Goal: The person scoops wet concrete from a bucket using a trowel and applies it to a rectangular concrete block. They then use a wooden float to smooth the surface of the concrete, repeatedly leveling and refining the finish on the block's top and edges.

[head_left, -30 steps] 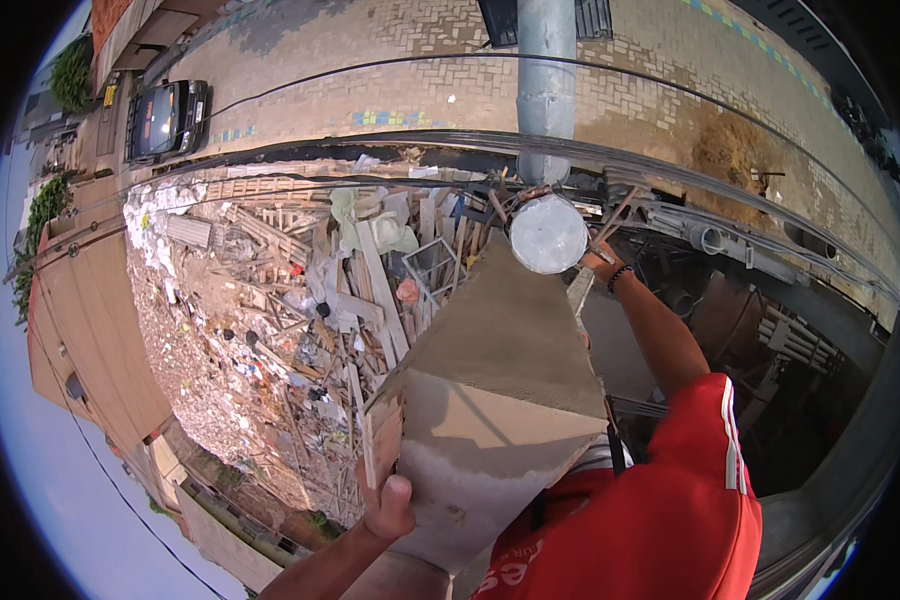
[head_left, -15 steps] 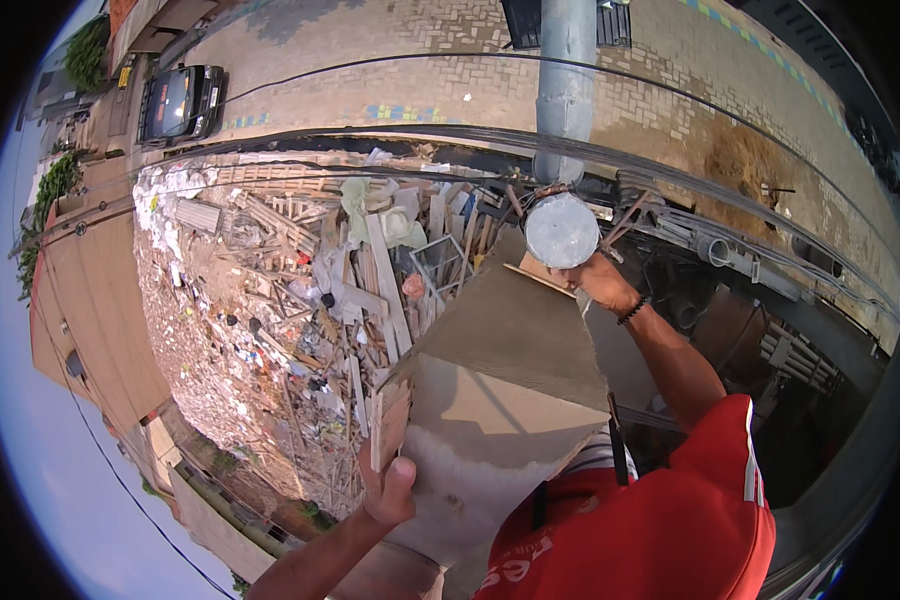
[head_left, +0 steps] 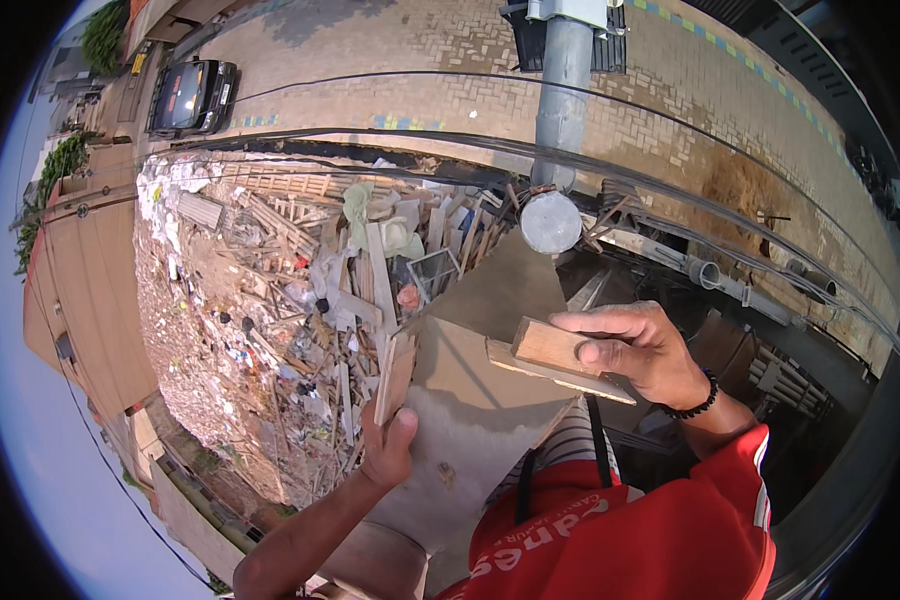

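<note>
In my right hand [head_left: 655, 360] is a wooden float [head_left: 544, 346], gripped by its block handle with the thumb on the near side. Its thin flat board lies over the middle of the mortar-covered ledge [head_left: 500, 290]. The mortar is darker and smooth at the far end, lighter in the middle. Pale, rough surface [head_left: 440, 475] shows at the near end. My left hand [head_left: 390, 448] is closed round the lower end of a short wooden board [head_left: 398, 372], which stands along the ledge's left edge. Some of the left fingers are hidden behind it.
Far below on the left lies a heap of timber and rubble [head_left: 270, 290]. A grey pole [head_left: 564, 125] with a round pale cap [head_left: 551, 222] stands beyond the ledge. Black cables [head_left: 420, 140] cross above a paved street, where a dark car [head_left: 192, 97] stands.
My right hand has drawn the float back from the ledge's far end towards me, over the middle. My left hand stays on the board at the left edge.
</note>
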A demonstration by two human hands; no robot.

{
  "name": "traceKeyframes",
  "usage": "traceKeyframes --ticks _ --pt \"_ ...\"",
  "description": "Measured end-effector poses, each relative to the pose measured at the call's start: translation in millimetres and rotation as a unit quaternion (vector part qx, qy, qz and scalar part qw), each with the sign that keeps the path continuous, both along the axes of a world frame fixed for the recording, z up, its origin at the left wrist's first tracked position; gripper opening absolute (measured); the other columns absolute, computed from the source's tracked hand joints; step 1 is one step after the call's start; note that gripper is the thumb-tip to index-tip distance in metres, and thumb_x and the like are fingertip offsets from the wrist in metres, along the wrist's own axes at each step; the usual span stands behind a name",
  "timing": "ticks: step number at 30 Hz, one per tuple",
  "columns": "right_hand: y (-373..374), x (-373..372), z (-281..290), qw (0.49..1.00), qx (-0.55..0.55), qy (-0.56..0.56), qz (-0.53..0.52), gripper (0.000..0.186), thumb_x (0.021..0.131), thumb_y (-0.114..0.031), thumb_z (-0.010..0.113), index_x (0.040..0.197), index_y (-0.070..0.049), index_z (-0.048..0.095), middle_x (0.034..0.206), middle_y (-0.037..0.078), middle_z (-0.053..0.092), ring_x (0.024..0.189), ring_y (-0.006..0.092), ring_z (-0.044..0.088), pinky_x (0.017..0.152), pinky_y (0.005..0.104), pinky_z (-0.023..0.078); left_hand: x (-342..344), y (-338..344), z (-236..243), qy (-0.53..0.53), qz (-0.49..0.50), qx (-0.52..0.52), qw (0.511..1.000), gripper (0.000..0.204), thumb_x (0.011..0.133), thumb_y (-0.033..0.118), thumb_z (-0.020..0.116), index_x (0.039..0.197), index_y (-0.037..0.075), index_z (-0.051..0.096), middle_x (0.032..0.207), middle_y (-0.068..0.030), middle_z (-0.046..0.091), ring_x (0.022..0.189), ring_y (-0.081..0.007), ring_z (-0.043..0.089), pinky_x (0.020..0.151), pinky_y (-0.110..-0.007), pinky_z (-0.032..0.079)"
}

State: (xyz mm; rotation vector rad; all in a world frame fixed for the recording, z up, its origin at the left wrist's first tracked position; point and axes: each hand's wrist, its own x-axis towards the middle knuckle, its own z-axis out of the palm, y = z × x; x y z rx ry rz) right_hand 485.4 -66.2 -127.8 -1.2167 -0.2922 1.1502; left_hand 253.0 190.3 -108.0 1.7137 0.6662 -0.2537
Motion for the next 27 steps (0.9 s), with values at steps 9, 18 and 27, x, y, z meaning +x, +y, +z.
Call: traceKeyframes --ticks 9,18,27 --pt "-5.0 7.4 -55.0 0.988 -0.070 0.011 -0.138 0.033 0.090 -0.009 0.064 0.122 0.003 0.062 0.104 0.007 0.068 0.089 0.0091 0.060 0.080 0.0231 0.048 1.0 -5.8 -6.3 -0.037 0.029 -0.011 0.999 0.055 0.097 0.026 0.048 0.136 -0.011 0.038 0.132 -0.0196 0.049 0.122 -0.0258 0.046 0.102 -0.036 0.036" --pt "0.0 -11.1 -31.4 0.996 -0.079 -0.006 -0.030 0.035 0.090 -0.007 0.064 0.123 0.003 0.061 0.093 0.004 0.067 0.082 0.0061 0.058 0.072 0.0220 0.048 5.8 -9.5 -1.9 -0.003 0.049 -0.022 0.999 0.051 0.097 0.020 0.046 0.137 -0.011 0.037 0.132 -0.0183 0.049 0.121 -0.0243 0.047 0.103 -0.034 0.035" --pt "-29.9 -18.9 31.5 0.963 -0.063 -0.147 -0.216 0.037 0.091 -0.015 0.066 0.121 0.004 0.062 0.105 0.013 0.069 0.093 0.0155 0.065 0.082 0.0283 0.051 17.3 -14.3 2.0 -0.049 0.056 -0.007 0.997 0.053 0.097 0.026 0.050 0.137 -0.008 0.042 0.127 -0.0150 0.054 0.117 -0.0204 0.048 0.101 -0.033 0.036"
